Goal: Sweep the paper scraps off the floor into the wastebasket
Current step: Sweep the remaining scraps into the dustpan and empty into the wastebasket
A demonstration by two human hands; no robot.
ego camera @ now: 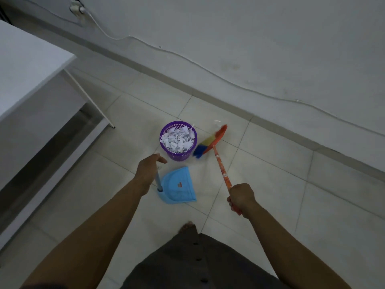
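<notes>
Purple plastic, one wastebasket stands on the tiled floor, heaped with paper scraps; one stray scrap lies beyond. Right hand clenches one orange broom; left hand grips one blue dustpan by its handle.

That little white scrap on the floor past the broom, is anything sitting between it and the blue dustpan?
Yes. The broom head lies between the scrap and the dustpan, and the full purple wastebasket stands just beside that path. The tiles there look otherwise bare.
</notes>
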